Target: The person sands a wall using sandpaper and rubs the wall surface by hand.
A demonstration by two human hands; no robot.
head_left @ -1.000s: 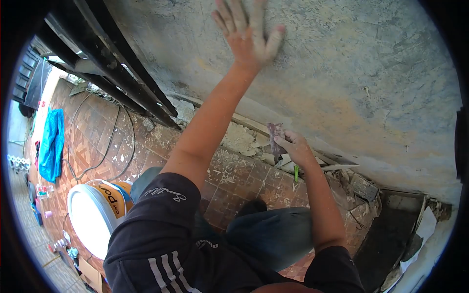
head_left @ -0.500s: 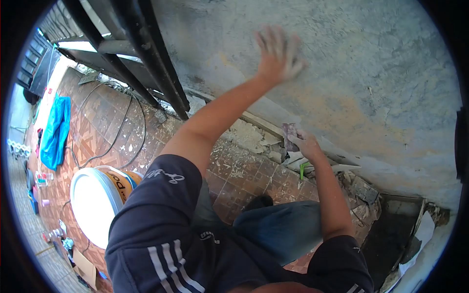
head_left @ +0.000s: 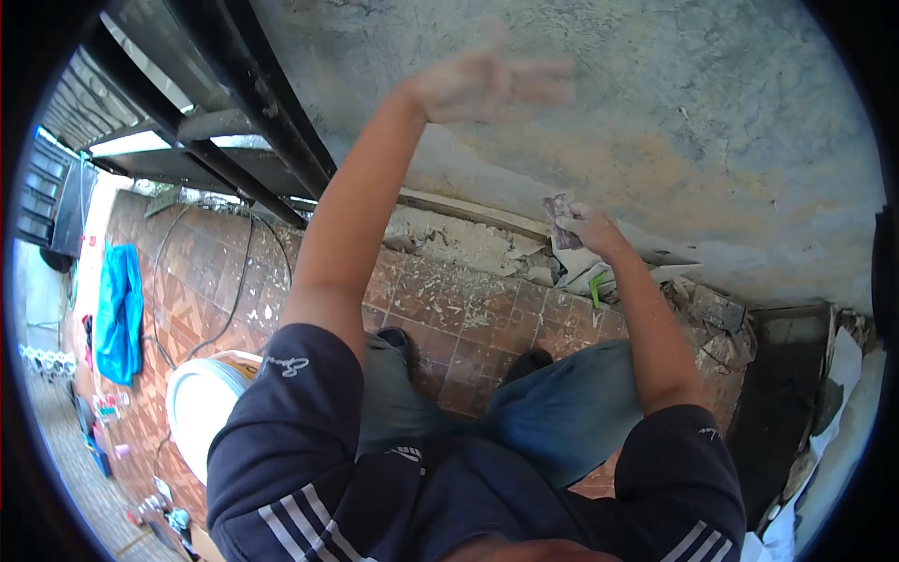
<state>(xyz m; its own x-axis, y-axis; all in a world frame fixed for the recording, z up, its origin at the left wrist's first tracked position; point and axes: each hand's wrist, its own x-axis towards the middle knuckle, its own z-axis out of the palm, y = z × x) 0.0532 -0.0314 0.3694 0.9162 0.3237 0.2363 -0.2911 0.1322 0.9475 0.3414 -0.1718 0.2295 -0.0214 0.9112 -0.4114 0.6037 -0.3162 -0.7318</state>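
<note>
My left hand (head_left: 482, 86) is against or just in front of the grey plastered wall (head_left: 646, 84), blurred by motion. Its fingers look stretched out, with nothing seen in them; whether the palm touches the plaster I cannot tell. Lower down and to the right, my right hand (head_left: 592, 230) is closed on a worn, brownish-purple piece of sandpaper (head_left: 560, 214). That piece sticks out past the fingertips, near the foot of the wall. Pale dust covers the right fingers.
A black metal gate (head_left: 267, 103) stands at the left of the wall. A white bucket (head_left: 201, 412) is beside my left arm. Tiles (head_left: 440, 328) carry paint flakes, a cable (head_left: 245, 272) and a blue cloth (head_left: 118, 314). Rubble (head_left: 716, 309) and a dark trough (head_left: 773, 403) lie at right.
My left hand has swept left and a little up along the wall, fingers now pointing right. The right hand keeps hold of the sandpaper. The whole view has shifted slightly.
</note>
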